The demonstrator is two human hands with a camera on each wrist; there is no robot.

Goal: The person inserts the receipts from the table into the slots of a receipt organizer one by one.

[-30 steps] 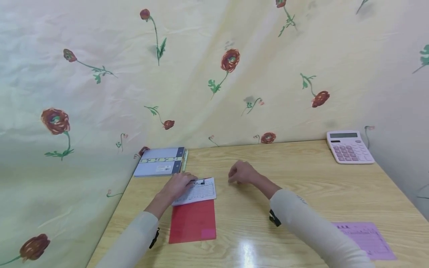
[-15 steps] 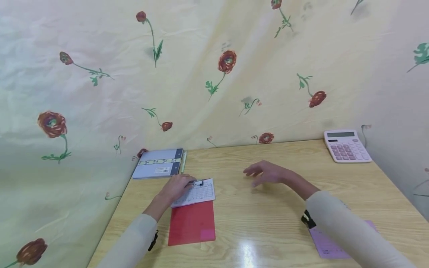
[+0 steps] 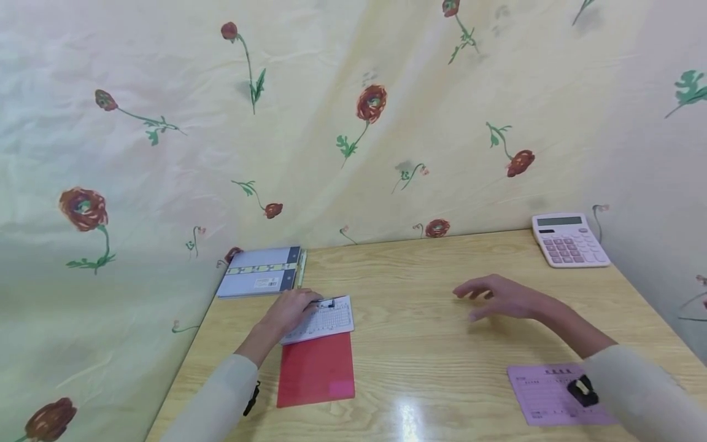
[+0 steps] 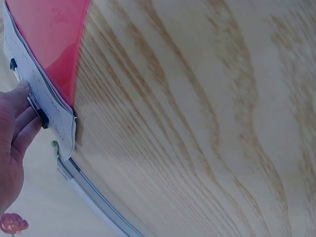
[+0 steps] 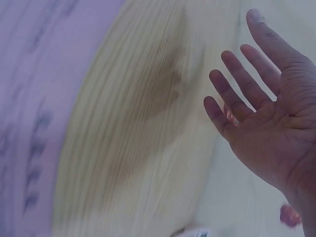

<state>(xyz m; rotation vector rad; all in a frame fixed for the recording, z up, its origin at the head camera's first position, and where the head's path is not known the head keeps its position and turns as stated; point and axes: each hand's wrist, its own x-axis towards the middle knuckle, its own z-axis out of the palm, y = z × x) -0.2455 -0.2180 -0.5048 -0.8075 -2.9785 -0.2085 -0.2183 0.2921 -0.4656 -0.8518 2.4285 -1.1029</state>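
My left hand is at the top left of a white printed form, over a metal clip with black ends. In the left wrist view, the thumb and fingers of the left hand grip this clip at the form. A red sheet with a pink patch at its lower corner shows on the near side of the form. My right hand is above the table on the right, its fingers spread and holding nothing. The nearest thing to it is a purple printed form, partly hidden by the right sleeve.
Notebooks with a patterned band lie at the back left, and a slim pen-like item is alongside. A pink and white calculator sits at the back right. Floral cloth backs the wooden table.
My right hand has moved right, away from beside the white form, and its fingers have gone from curled to spread. The left hand stays at the clip.
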